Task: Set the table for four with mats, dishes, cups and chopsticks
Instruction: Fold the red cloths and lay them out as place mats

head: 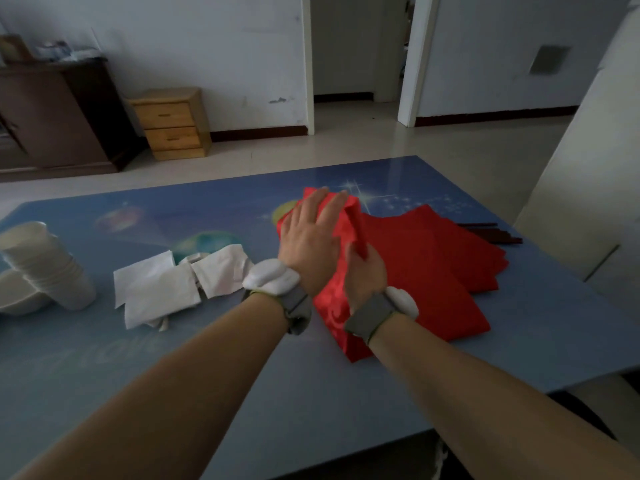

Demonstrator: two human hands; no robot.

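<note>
You have a single view, from the camera on your head, looking forward and down along both forearms onto the blue table (346, 393). The table fills the lower two thirds of the frame, its near edge cut off below and its far edge crossing mid-frame. It sits close, within arm's reach. Beyond the table's far edge the wide lens takes in floor, a white wall and an open doorway (356, 50). With only one camera, no second view overlaps it.
</note>
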